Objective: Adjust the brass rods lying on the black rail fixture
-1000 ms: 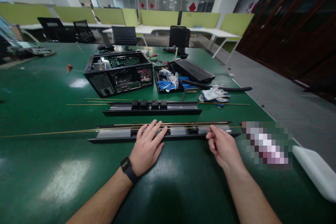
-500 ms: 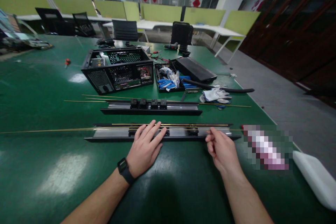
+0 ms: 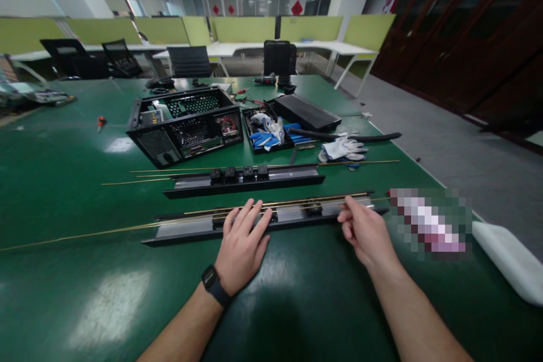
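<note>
A long black and silver channel rail (image 3: 292, 219) lies across the green table in front of me, with a black block (image 3: 314, 207) set in it. Thin brass-coloured rods (image 3: 106, 232) run along the rail and stick out far past its left end. My left hand (image 3: 245, 243) rests over the rail's middle, fingers spread flat across the rods, partly covering further black blocks. Near the right end, my right hand (image 3: 362, 232) has its fingers curled together beside the rods. Whatever is between those fingertips is hidden.
A second rail (image 3: 280, 181) with several black blocks lies behind, thin rods beside it. Farther back are an open computer case (image 3: 186, 130), a tray of gloves (image 3: 267, 130) and loose gloves (image 3: 343, 149). A blurred pink item (image 3: 428, 223) and a white object (image 3: 507, 257) are at right.
The view has tilted and shifted slightly, so the rails now slope up to the right. Both hands keep about the same places on the near rail.
</note>
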`<state>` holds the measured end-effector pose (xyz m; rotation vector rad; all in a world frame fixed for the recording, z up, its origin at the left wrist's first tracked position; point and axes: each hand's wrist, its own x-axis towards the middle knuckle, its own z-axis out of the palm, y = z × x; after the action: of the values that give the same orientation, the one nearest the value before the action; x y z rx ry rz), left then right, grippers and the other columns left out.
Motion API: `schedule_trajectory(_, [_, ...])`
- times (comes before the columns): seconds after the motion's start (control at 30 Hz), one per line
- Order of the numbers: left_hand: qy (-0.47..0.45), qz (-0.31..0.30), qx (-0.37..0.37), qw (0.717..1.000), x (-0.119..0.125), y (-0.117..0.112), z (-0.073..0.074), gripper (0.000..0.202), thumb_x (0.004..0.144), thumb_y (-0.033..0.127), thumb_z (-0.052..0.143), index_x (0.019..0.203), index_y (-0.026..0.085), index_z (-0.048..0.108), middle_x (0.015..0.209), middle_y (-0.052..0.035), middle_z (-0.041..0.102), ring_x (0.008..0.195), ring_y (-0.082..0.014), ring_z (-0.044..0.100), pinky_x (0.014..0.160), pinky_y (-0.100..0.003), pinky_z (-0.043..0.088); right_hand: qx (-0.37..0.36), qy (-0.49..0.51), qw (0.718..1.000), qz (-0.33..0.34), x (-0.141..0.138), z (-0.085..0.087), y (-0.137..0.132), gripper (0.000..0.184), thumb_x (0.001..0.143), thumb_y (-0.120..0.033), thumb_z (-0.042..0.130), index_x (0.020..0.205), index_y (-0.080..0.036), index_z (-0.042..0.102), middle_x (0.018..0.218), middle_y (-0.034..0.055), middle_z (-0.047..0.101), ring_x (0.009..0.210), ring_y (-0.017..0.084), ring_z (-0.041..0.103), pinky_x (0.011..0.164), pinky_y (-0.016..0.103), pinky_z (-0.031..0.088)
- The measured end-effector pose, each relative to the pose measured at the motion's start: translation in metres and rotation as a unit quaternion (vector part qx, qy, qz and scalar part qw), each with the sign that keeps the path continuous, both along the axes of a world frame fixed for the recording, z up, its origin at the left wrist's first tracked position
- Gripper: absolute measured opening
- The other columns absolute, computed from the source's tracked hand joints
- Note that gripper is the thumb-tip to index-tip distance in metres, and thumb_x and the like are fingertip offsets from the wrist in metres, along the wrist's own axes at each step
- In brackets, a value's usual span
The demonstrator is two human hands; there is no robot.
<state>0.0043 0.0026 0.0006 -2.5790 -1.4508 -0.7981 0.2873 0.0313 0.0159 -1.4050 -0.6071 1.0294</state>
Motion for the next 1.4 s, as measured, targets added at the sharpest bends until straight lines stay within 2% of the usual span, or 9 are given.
schedule_trajectory(0.2, [-0.007,-0.001,0.003,1.000,0.000,0.002,-0.001,0.054,0.099,0.028,0.057,0.151,0.026,0.046,0.158,-0.0092,0.047,0.150,-0.0301,0.036,0.121,-0.053,0.026,-0.028,-0.030,0.999,0.023,-0.002,0.002,0.000,0.046,0.075,-0.058,0.077,0.082,-0.014,0.065,0.056,0.0012,0.061,0.028,0.006,0.038,0.026,0.016,0.015])
schedule_trajectory(0.47, [-0.009,-0.006,-0.005,1.000,-0.002,0.004,0.000,0.054,0.099,0.026,0.056,0.152,0.026,0.045,0.158,-0.0085,0.047,0.150,-0.0295,0.036,0.121,-0.052,0.027,-0.020,-0.006,0.998,0.054,-0.002,0.001,0.000,0.042,0.073,-0.053,0.081,0.079,-0.014,0.065,0.057,0.0013,0.062,0.029,0.006,0.037,0.027,0.016,0.016])
schedule_trajectory(0.67, [0.006,-0.005,0.004,1.000,-0.004,0.002,0.001,0.052,0.099,0.027,0.054,0.150,0.026,0.048,0.158,-0.0078,0.046,0.150,-0.0296,0.036,0.121,-0.051,0.027,0.018,0.015,0.999,-0.039,0.012,-0.001,0.004,0.038,0.069,-0.046,0.085,0.076,-0.015,0.064,0.054,-0.0011,0.058,0.031,0.006,0.039,0.026,0.016,0.018])
schedule_trajectory(0.77, [0.010,-0.003,0.003,1.000,-0.005,0.001,0.002,0.053,0.099,0.026,0.055,0.151,0.027,0.048,0.159,-0.0078,0.046,0.150,-0.0301,0.036,0.121,-0.052,0.027,0.020,0.008,0.998,-0.055,0.016,-0.001,0.003,0.040,0.070,-0.048,0.084,0.077,-0.014,0.064,0.055,-0.0007,0.059,0.031,0.006,0.039,0.026,0.016,0.018])
schedule_trajectory(0.83, [0.012,-0.002,0.003,1.000,-0.005,0.000,0.002,0.054,0.098,0.026,0.055,0.152,0.027,0.047,0.159,-0.0079,0.045,0.151,-0.0300,0.035,0.122,-0.052,0.027,0.011,0.000,0.999,-0.039,0.013,-0.002,0.001,0.042,0.071,-0.052,0.083,0.079,-0.014,0.065,0.057,0.0007,0.062,0.031,0.006,0.040,0.025,0.016,0.017])
schedule_trajectory(1.0, [0.019,0.001,0.010,1.000,-0.004,-0.002,0.002,0.054,0.098,0.025,0.055,0.151,0.025,0.047,0.159,-0.0084,0.045,0.151,-0.0295,0.035,0.122,-0.051,0.026,-0.007,0.005,0.998,0.059,0.000,-0.003,-0.004,0.046,0.068,-0.054,0.085,0.079,-0.013,0.065,0.061,0.0020,0.064,0.029,0.005,0.038,0.025,0.016,0.017])
schedule_trajectory(1.07, [0.022,0.003,0.014,1.000,-0.003,-0.002,0.001,0.054,0.098,0.025,0.055,0.151,0.025,0.048,0.159,-0.0081,0.045,0.151,-0.0295,0.035,0.122,-0.051,0.026,0.008,0.020,0.999,0.046,0.001,-0.003,-0.003,0.045,0.067,-0.051,0.087,0.078,-0.013,0.065,0.061,0.0012,0.063,0.030,0.005,0.039,0.025,0.016,0.017])
schedule_trajectory(1.27, [0.021,0.000,0.009,1.000,-0.004,-0.002,-0.001,0.054,0.099,0.026,0.055,0.152,0.025,0.046,0.161,-0.0078,0.043,0.152,-0.0291,0.033,0.123,-0.051,0.025,0.018,0.037,0.996,-0.075,0.017,-0.005,0.003,0.035,0.071,-0.043,0.084,0.074,-0.015,0.063,0.055,-0.0023,0.057,0.031,0.005,0.039,0.025,0.015,0.019])
schedule_trajectory(1.4, [0.015,-0.004,0.006,1.000,-0.004,-0.003,-0.001,0.054,0.099,0.026,0.054,0.153,0.024,0.045,0.161,-0.0084,0.042,0.152,-0.0294,0.033,0.122,-0.052,0.025,0.012,0.007,0.999,-0.030,0.012,-0.007,0.001,0.038,0.074,-0.048,0.082,0.079,-0.014,0.065,0.061,0.0008,0.063,0.031,0.005,0.040,0.024,0.015,0.017])
